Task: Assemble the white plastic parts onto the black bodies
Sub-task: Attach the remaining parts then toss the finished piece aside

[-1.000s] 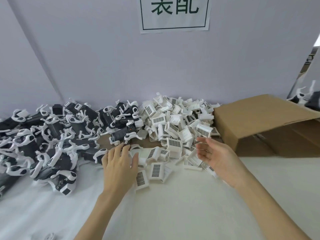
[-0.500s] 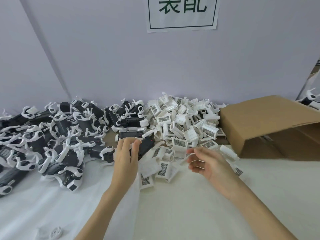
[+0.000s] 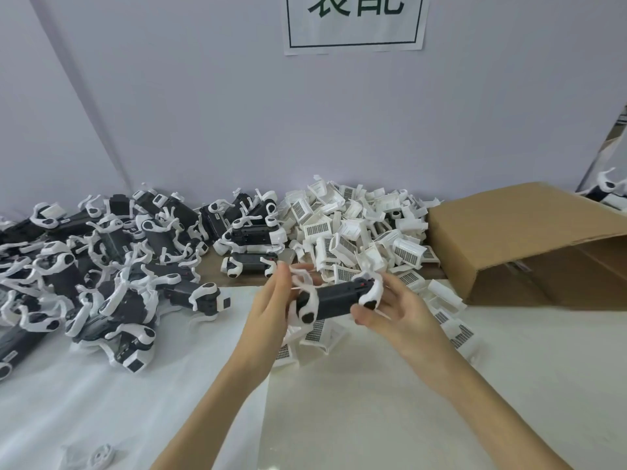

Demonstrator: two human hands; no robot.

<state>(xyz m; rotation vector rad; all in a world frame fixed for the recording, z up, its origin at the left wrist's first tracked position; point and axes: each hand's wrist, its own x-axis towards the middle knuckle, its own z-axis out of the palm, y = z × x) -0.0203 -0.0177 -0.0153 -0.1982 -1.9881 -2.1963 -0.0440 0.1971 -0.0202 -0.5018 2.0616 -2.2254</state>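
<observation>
A black body [image 3: 334,300] with white leg pieces at both ends is held level above the table between my two hands. My left hand [image 3: 269,308] grips its left end and my right hand [image 3: 393,305] grips its right end. A heap of loose white plastic parts [image 3: 356,232] with grid-patterned faces lies just behind and under my hands. A big pile of black bodies [image 3: 112,266] with white pieces spreads over the left of the table.
An open cardboard box [image 3: 529,239] lies on its side at the right. The white-covered table [image 3: 339,401] runs to the front edge. A small white part [image 3: 98,457] lies near the front left. A printed sign [image 3: 354,22] hangs on the wall.
My left hand picked a black body out of the pile and brought it to the centre. My right hand came in and took hold of its right end.
</observation>
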